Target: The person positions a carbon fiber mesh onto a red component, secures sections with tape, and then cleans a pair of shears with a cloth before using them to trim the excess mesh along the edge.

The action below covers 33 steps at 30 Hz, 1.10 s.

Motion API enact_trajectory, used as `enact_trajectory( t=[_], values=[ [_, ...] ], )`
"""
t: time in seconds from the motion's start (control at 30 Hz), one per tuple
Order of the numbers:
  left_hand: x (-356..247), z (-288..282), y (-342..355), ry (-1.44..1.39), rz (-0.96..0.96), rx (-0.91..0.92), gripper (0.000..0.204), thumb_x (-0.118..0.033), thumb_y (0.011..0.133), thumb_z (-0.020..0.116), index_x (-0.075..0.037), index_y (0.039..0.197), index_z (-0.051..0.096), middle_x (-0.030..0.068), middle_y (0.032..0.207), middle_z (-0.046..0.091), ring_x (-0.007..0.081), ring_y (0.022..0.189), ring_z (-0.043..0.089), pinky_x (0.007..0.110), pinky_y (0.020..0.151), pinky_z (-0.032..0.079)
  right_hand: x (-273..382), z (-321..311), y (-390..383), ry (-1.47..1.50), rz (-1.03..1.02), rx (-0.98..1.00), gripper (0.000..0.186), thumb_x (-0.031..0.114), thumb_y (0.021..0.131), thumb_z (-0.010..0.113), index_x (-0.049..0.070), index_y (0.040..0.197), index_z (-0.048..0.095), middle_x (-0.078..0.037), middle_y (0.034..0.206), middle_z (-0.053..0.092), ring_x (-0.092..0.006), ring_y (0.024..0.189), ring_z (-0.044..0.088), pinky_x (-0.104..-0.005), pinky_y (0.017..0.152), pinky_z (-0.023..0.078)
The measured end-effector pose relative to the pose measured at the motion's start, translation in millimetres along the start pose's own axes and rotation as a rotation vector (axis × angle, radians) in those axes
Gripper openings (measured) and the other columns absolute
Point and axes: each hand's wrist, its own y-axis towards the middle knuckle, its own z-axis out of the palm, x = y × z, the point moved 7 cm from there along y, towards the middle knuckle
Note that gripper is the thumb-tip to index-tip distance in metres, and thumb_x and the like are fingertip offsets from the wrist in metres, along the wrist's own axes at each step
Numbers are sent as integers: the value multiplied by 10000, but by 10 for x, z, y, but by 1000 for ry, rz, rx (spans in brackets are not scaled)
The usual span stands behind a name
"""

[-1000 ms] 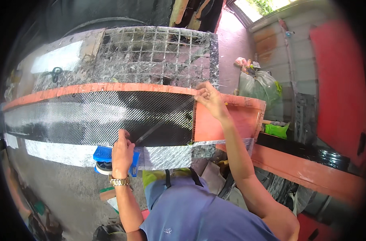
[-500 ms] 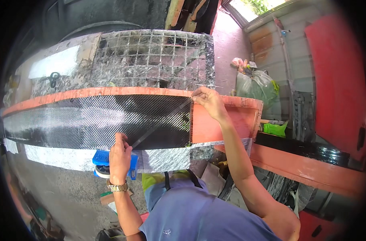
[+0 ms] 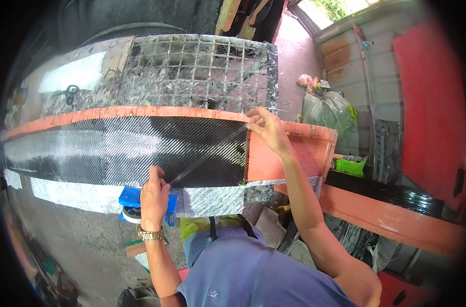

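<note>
A dark, glossy woven fabric [image 3: 125, 148], which looks like carbon fibre, covers most of a long orange mould [image 3: 289, 153]. Slantwise across its right part runs a narrow translucent strip of tape [image 3: 207, 156]. My left hand [image 3: 153, 202] is closed at the strip's near end, by the fabric's near edge. Under and beside that hand is a blue tape dispenser [image 3: 129, 195] with a roll; whether the palm bears on it is hidden. My right hand [image 3: 269, 130] pinches the far end of the strip at the fabric's far right corner.
Beyond the mould stands a grimy metal grid [image 3: 202, 66], with black scissors [image 3: 69, 93] to its left. White fibrous matting [image 3: 74, 198] hangs along the near side. At right are a plastic bag [image 3: 327, 112], another orange piece [image 3: 386, 212] and a red panel [image 3: 427, 107].
The view has shifted slightly. Both hands keep nearly the same places on the fabric, and the strip still runs between them.
</note>
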Motion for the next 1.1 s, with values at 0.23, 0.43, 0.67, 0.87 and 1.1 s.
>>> enact_trajectory(
  t=[0.23,0.43,0.67,0.87,1.1],
  values=[
    [52,61,20,36,12,6,328,77,784,612,-36,1053,463,160,748,600,378,746,624,470,654,465,-48,18,38,21,12,17,256,9,821,724,7,1055,621,47,795,549,-19,685,473,-196,660,445],
    [64,79,30,45,-14,29,313,67,795,616,-28,1052,466,164,752,604,383,757,628,478,663,471,-48,5,56,-50,-27,-18,246,65,812,732,15,1033,635,26,754,600,-35,641,524,-223,606,426],
    [37,87,30,60,-3,18,324,69,792,626,-28,1057,468,161,746,604,379,753,629,475,656,469,-118,6,62,-15,-15,14,275,99,817,728,41,1080,670,19,751,606,-53,656,535,-233,625,431],
    [35,72,25,51,-19,26,329,71,789,632,-30,1054,464,160,750,603,376,741,625,476,653,464,-92,-1,73,-81,-3,24,243,109,814,722,40,1045,698,-3,776,608,-74,666,538,-256,627,433],
    [21,70,26,56,10,12,315,65,797,626,-29,1049,463,161,759,608,373,751,634,474,655,471,-8,15,69,-117,-49,16,238,73,808,715,12,1036,694,-17,805,580,-80,682,521,-253,655,445]
  ],
)
